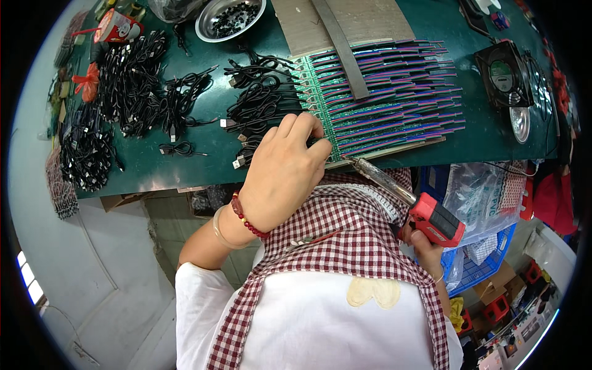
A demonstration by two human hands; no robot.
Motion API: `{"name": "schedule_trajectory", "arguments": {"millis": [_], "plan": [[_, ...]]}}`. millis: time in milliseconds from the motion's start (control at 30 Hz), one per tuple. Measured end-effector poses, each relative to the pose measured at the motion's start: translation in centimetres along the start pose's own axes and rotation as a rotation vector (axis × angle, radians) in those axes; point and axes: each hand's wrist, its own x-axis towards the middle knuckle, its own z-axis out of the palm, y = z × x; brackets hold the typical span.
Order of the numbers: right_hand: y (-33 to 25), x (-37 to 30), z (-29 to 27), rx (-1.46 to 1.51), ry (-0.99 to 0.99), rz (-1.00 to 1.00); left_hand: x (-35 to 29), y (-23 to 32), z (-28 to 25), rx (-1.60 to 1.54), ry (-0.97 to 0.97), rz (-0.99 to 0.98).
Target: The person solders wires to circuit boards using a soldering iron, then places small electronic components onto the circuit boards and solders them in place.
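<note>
My left hand [290,163] is closed in a pinch over the near left corner of a green circuit board panel [314,102]. What its fingertips hold is hidden beneath the hand. My right hand [424,248] grips a red and black soldering gun [435,221], its metal tip reaching the panel's near edge, just right of my left fingers. Rows of dark multicoloured wires [401,117] run rightward from the panel. Along its left side lie coiled black USB cables [262,102], some with ends at the board. A flat metal bar [342,52] rests across the panel.
More black cable bundles [132,86] cover the table's left part. A metal bowl of small black parts [231,18] and a red cup [117,28] stand at the back. At the right are a small fan [502,74] and, below the table, a blue crate [493,262].
</note>
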Motion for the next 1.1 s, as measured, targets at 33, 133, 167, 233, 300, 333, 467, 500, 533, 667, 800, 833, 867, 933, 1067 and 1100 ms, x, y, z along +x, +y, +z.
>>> {"name": "schedule_trajectory", "arguments": {"millis": [33,133,167,233,300,333,467,500,533,667,800,833,867,933,1067,1100], "plan": [[-0.1,0.0,0.0,-0.001,0.016,-0.004,0.0,0.0,0.1,-0.003,0.009,0.000],[0.0,-0.2,-0.1,-0.010,0.034,-0.010,-0.1,0.0,0.2,-0.005,0.016,-0.004],[0.1,-0.2,-0.1,-0.018,0.036,-0.012,-0.1,0.1,0.2,-0.004,0.013,-0.007],[0.0,-0.2,0.1,-0.057,0.023,-0.033,0.0,0.1,0.2,-0.006,0.012,-0.005],[-0.3,-0.1,0.3,-0.097,0.011,-0.054,0.0,0.1,0.2,-0.008,0.011,-0.001],[-0.4,-0.1,0.4,-0.041,0.036,-0.030,0.0,0.1,0.3,0.002,0.019,-0.003],[-2.3,2.0,1.2,0.229,-0.013,-0.115,-0.5,0.9,0.6,0.014,0.039,-0.135],[-3.0,2.8,1.6,0.229,-0.011,-0.117,-0.6,1.2,0.6,0.014,0.039,-0.133],[-3.8,3.6,2.3,0.304,0.031,-0.156,-0.6,1.5,0.5,0.054,0.055,-0.182],[-6.2,7.5,3.4,0.551,-0.016,-0.274,-0.7,1.6,-1.0,0.103,0.071,-0.203],[-8.5,10.7,6.0,0.681,-0.210,-0.217,0.0,-1.3,-2.2,0.033,0.264,-0.198],[-8.7,11.5,6.5,0.687,-0.287,-0.229,0.4,-2.1,-2.1,0.002,0.290,-0.212],[-8.7,12.2,7.2,0.706,-0.305,-0.211,0.7,-2.9,-1.9,-0.009,0.243,-0.259],[-8.6,13.4,8.1,0.719,-0.314,-0.153,1.6,-3.6,-1.8,0.013,0.123,-0.279],[-8.3,14.6,9.0,0.733,-0.307,-0.085,2.8,-4.5,-1.7,0.009,0.041,-0.310],[-8.2,14.8,8.9,0.728,-0.313,-0.090,3.0,-4.7,-1.7,-0.047,0.019,-0.352]]}}
